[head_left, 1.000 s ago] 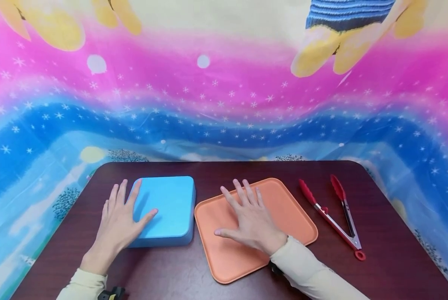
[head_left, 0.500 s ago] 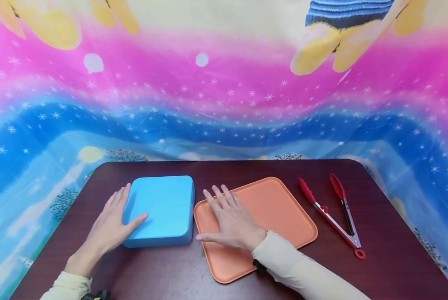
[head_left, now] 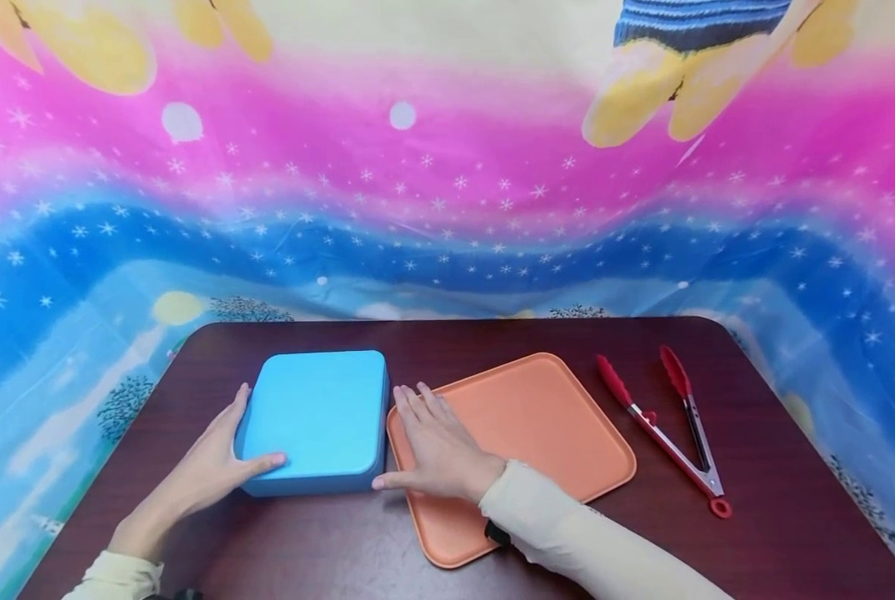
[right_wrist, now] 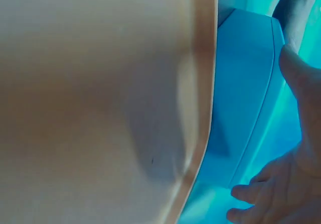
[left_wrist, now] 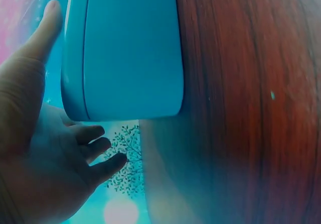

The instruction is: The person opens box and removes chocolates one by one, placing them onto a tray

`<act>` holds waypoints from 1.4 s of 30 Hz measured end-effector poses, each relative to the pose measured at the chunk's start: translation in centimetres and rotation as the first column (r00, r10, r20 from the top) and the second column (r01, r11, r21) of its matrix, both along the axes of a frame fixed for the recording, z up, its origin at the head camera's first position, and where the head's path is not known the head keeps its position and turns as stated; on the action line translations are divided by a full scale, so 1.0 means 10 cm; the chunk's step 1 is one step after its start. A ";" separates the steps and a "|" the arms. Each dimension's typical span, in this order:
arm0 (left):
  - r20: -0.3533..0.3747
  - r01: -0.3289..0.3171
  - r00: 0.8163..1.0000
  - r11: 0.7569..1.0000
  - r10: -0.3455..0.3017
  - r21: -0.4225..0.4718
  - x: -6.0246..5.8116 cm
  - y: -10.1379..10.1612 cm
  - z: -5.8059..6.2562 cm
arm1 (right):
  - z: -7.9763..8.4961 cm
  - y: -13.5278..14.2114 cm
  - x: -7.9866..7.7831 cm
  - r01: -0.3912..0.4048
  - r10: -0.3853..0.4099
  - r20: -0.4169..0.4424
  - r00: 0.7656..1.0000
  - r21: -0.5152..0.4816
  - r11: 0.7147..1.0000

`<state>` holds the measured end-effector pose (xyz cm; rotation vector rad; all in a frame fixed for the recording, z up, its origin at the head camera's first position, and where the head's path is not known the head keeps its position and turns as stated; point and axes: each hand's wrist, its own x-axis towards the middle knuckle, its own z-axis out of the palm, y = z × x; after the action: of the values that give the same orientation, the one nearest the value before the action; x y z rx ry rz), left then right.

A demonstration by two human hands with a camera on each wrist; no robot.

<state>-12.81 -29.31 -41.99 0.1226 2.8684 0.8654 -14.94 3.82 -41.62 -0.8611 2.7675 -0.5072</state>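
A light blue box (head_left: 316,412) with a lid seam round its side sits flat on the table, left of centre. My left hand (head_left: 211,458) is at its left side, fingers extended along that side and thumb over the top's front corner. In the left wrist view, that thumb lies beside the lid of the box (left_wrist: 133,53). Over the left edge of an orange tray (head_left: 545,417) is my right hand (head_left: 440,450), fingers straight and thumb spread toward the box's right side. The right wrist view has this hand (right_wrist: 296,184) close by the box, holding nothing.
Red-tipped tongs (head_left: 668,442) lie spread apart on the right of the dark wooden table (head_left: 327,550). A colourful printed cloth (head_left: 447,167) hangs behind the table and down its sides.
My left hand has come down and left from above the box to its left side. The right hand has moved left across the tray toward the box. Box, tray and tongs stay put.
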 end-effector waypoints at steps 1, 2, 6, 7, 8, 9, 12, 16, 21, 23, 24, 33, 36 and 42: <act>0.010 0.004 1.000 1.000 -0.004 0.004 0.00 -0.01 0.00 | 0.00 -0.01 0.00 -0.005 0.005 0.008 1.000 -0.007 1.000; 0.019 0.007 1.000 1.000 -0.007 0.008 0.01 -0.02 0.01 | -0.01 -0.03 0.01 -0.011 0.011 0.011 1.000 -0.016 1.000; 0.031 0.044 0.999 0.999 -0.045 0.031 0.03 -0.07 -0.01 | -0.02 -0.09 0.02 -0.031 0.032 0.026 0.999 -0.048 0.998; 0.030 0.055 0.998 0.997 -0.056 0.047 0.04 -0.08 -0.02 | -0.03 -0.10 0.02 -0.033 0.035 0.031 0.999 -0.050 0.998; 0.031 0.064 0.997 0.996 -0.066 0.061 0.05 -0.09 -0.03 | -0.04 -0.12 0.02 -0.035 0.038 0.038 0.999 -0.058 0.998; 0.033 0.074 0.997 0.994 -0.076 0.077 0.06 -0.10 -0.04 | -0.04 -0.13 0.03 -0.036 0.039 0.044 0.998 -0.064 0.997; 0.049 0.088 0.994 0.988 -0.094 0.126 0.09 -0.12 -0.08 | -0.06 -0.16 0.05 -0.027 0.035 0.079 0.996 -0.101 0.995; 0.061 0.097 0.992 0.977 -0.110 0.189 0.11 -0.15 -0.12 | -0.07 -0.21 0.07 0.018 0.001 0.117 0.993 -0.165 0.986; 0.050 0.109 0.991 0.956 -0.127 0.274 0.12 -0.20 -0.14 | -0.10 -0.30 0.09 0.093 -0.056 0.159 0.986 -0.239 0.967; 0.049 0.113 0.990 0.946 -0.134 0.305 0.11 -0.21 -0.16 | -0.11 -0.31 0.09 0.114 -0.070 0.174 0.982 -0.256 0.960; 0.051 0.113 0.989 0.938 -0.138 0.328 0.11 -0.22 -0.17 | -0.11 -0.31 0.09 0.121 -0.075 0.182 0.981 -0.263 0.957; 0.095 0.122 0.975 0.842 -0.200 0.526 0.10 -0.26 -0.24 | -0.12 -0.29 0.09 0.156 -0.085 0.235 0.968 -0.306 0.939; 0.091 0.127 0.974 0.829 -0.209 0.545 0.10 -0.28 -0.25 | -0.12 -0.31 0.09 0.155 -0.086 0.225 0.971 -0.312 0.937; 0.065 0.143 0.973 0.803 -0.220 0.578 0.10 -0.29 -0.28 | -0.13 -0.34 0.06 0.157 -0.092 0.204 0.975 -0.327 0.932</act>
<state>-11.76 -32.25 -44.80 0.3822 2.3325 1.5954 -14.38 0.41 -42.93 -0.6614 2.6123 -1.0590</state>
